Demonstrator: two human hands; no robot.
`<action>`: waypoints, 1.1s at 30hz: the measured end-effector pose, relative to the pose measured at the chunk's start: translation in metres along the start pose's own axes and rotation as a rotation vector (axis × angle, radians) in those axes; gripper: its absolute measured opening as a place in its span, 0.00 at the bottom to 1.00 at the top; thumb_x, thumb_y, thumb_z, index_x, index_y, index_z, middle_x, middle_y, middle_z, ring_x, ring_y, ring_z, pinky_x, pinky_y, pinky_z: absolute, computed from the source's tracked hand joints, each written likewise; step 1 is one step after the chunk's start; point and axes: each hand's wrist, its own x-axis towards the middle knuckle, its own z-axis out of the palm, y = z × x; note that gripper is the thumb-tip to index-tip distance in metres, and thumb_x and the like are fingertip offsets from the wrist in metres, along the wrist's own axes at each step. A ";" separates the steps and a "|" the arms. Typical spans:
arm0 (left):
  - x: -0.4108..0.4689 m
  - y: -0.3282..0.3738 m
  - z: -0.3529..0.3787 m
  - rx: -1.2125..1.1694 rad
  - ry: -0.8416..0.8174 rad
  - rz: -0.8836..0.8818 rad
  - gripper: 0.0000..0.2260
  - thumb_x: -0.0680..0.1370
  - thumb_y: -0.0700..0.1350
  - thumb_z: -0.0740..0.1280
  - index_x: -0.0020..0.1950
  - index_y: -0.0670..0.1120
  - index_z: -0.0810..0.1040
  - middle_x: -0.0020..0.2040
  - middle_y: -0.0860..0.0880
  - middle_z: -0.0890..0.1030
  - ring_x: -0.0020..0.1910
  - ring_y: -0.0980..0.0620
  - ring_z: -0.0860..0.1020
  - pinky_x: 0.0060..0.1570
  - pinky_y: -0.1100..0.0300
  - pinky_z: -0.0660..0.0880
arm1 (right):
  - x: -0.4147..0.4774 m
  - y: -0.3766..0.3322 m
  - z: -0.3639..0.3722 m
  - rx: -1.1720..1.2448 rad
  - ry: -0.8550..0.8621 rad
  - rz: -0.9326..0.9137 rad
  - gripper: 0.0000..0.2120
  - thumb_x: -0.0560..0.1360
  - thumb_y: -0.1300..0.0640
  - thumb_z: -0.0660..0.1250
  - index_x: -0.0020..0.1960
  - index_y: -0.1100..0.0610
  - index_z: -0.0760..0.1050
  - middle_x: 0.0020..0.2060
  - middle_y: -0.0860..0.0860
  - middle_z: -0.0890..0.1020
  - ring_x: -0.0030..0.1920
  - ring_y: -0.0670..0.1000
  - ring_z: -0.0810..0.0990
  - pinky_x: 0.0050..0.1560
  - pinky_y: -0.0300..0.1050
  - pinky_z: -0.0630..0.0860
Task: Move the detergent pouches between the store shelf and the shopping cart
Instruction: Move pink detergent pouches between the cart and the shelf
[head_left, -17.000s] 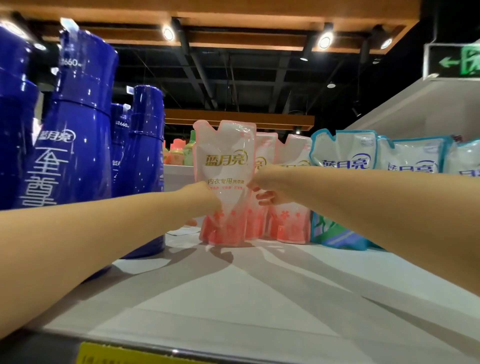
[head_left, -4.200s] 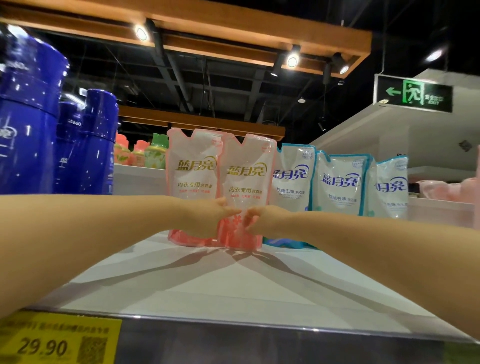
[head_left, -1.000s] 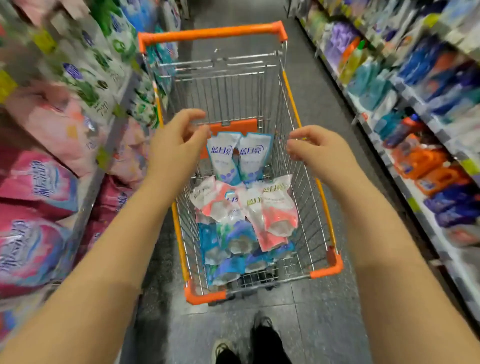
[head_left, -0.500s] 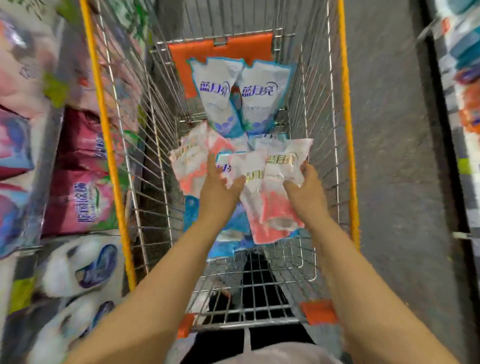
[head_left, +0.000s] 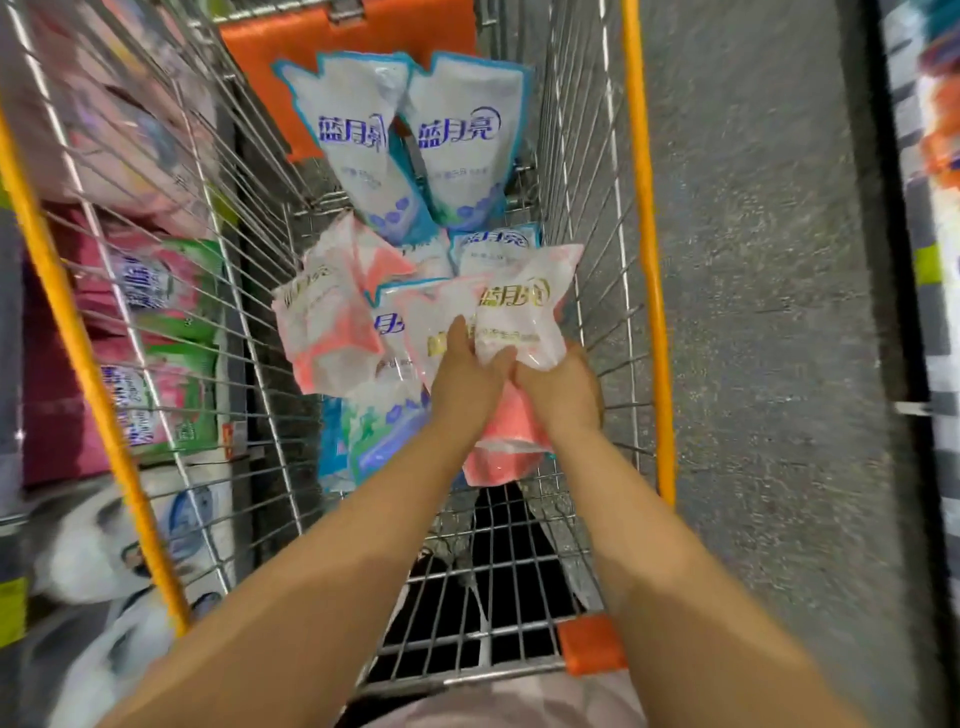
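Note:
Both my arms reach down into the wire shopping cart (head_left: 644, 218). My right hand (head_left: 563, 392) grips a pink-and-white detergent pouch (head_left: 522, 312) from below. My left hand (head_left: 465, 379) lies on that pouch and the pink pouch beside it (head_left: 428, 322), fingers pressed against them. A third pink pouch (head_left: 327, 322) lies to the left. Two white-and-blue pouches (head_left: 415, 140) lean against the orange panel at the cart's far end, and more blue pouches (head_left: 374, 431) lie underneath.
The cart has orange rails (head_left: 78, 338) and an orange corner piece (head_left: 592, 644). On the left, store shelves hold pink and white packages (head_left: 156, 322) close against the cart. Grey aisle floor (head_left: 779, 312) runs along the right, with blurred shelving at the far right edge.
Earlier my hands were at pink pouches on the shelf; a second ago they hovered open above the cart. They have since dropped in and closed on the pink pouches.

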 end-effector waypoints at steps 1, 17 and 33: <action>0.002 0.001 0.000 -0.023 0.011 -0.013 0.31 0.77 0.49 0.64 0.76 0.48 0.52 0.69 0.48 0.70 0.66 0.48 0.71 0.60 0.57 0.67 | -0.001 -0.001 -0.001 0.024 -0.004 -0.001 0.26 0.68 0.48 0.73 0.61 0.57 0.72 0.52 0.54 0.82 0.48 0.55 0.80 0.42 0.42 0.72; -0.034 -0.008 -0.066 -0.667 -0.065 -0.341 0.08 0.79 0.47 0.64 0.51 0.43 0.77 0.44 0.45 0.81 0.36 0.49 0.79 0.31 0.59 0.78 | -0.077 -0.018 0.007 0.015 -0.045 -0.294 0.28 0.72 0.58 0.70 0.70 0.49 0.68 0.61 0.52 0.79 0.60 0.55 0.76 0.57 0.42 0.72; -0.186 0.005 -0.189 -0.862 -0.032 0.241 0.07 0.78 0.36 0.62 0.56 0.41 0.75 0.41 0.43 0.80 0.35 0.48 0.80 0.34 0.57 0.79 | -0.245 -0.042 0.018 0.350 -0.114 -0.739 0.32 0.72 0.62 0.68 0.72 0.49 0.63 0.56 0.45 0.74 0.59 0.50 0.75 0.63 0.51 0.72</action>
